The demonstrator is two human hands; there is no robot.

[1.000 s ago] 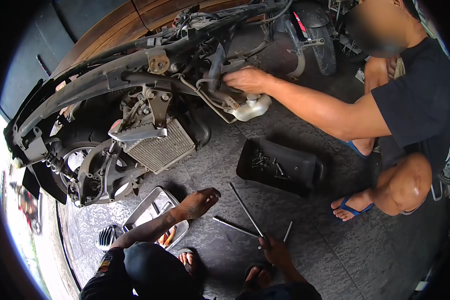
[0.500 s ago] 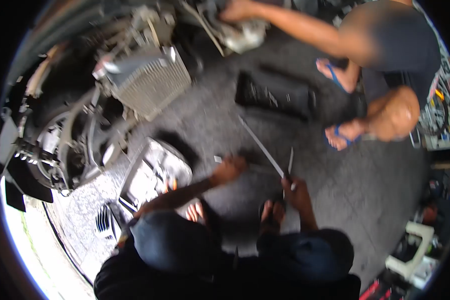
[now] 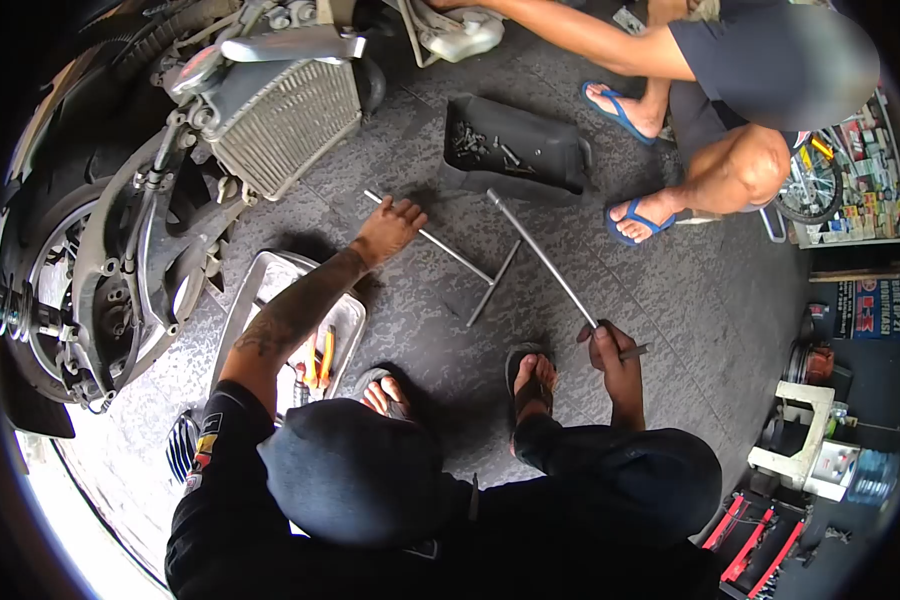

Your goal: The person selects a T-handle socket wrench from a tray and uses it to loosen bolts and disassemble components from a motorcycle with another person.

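Observation:
My left hand (image 3: 390, 230) reaches forward over the floor, fingers curled over the shaft of a T-handle wrench (image 3: 458, 256). That wrench's tip pokes out past my fingers, and its crossbar points toward the middle of the floor. Whether it rests on the floor is hard to tell. In my right hand (image 3: 615, 362), in front of my right knee, is a second T-handle wrench (image 3: 542, 262). Its long shaft slants forward and left, and part of its crossbar shows beside my fingers. A metal tray (image 3: 232, 335) with orange-handled pliers (image 3: 327, 358) lies under my left forearm.
A black bin (image 3: 560, 182) with several bolts stands ahead. To the left are a motorcycle's radiator (image 3: 290, 125) and wheel (image 3: 45, 270). A co-worker in blue sandals (image 3: 625, 105) crouches at upper right, one arm stretched across. Red tool trays (image 3: 750, 545) lie lower right.
My left hand has moved forward and left with its wrench, whose crossbar now shows clearly. My right hand has shifted slightly, still gripping the other wrench. The view has steadied.

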